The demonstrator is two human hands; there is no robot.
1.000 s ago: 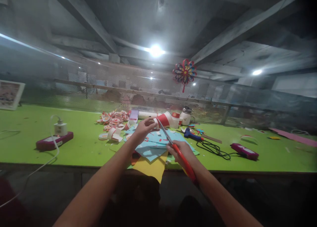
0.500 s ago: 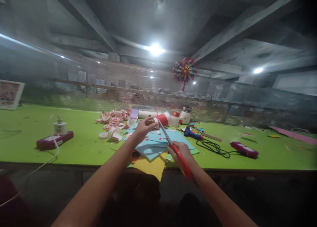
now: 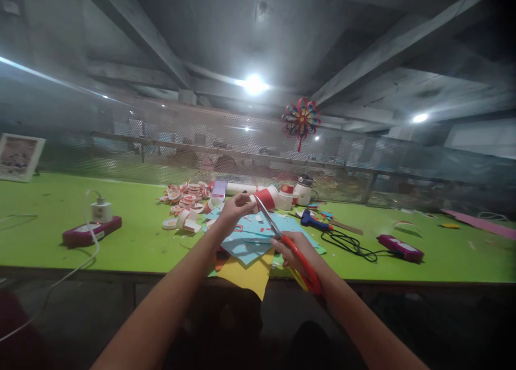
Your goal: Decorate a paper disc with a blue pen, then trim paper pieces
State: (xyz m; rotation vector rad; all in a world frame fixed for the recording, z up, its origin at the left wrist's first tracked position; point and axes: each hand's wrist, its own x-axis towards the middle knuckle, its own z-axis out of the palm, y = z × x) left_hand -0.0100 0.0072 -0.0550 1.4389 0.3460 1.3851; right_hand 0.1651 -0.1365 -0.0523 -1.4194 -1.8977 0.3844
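My left hand (image 3: 237, 210) grips a red and white paper cup (image 3: 266, 198) by its near end, the cup lying on its side in the air. In my right hand (image 3: 296, 249) is a pair of scissors (image 3: 308, 270) with red and yellow handles. The blades point up and to the left and meet the cup's edge near my left fingertips. Below both hands lie light blue paper sheets (image 3: 245, 247) strewn with small scraps, over a yellow sheet (image 3: 248, 276) that hangs past the table edge.
Left of the sheets are a pile of red and white cut pieces (image 3: 187, 193) and a cut cup (image 3: 187, 221). To the right lie a blue glue gun (image 3: 314, 221) and purple power strips (image 3: 400, 248). Upright cups (image 3: 286, 198) and a white flask (image 3: 303, 190) stand behind.
The scissor handles have spread wider apart in my right hand. My left hand keeps the cup in nearly the same place, and the whole view has shifted slightly.
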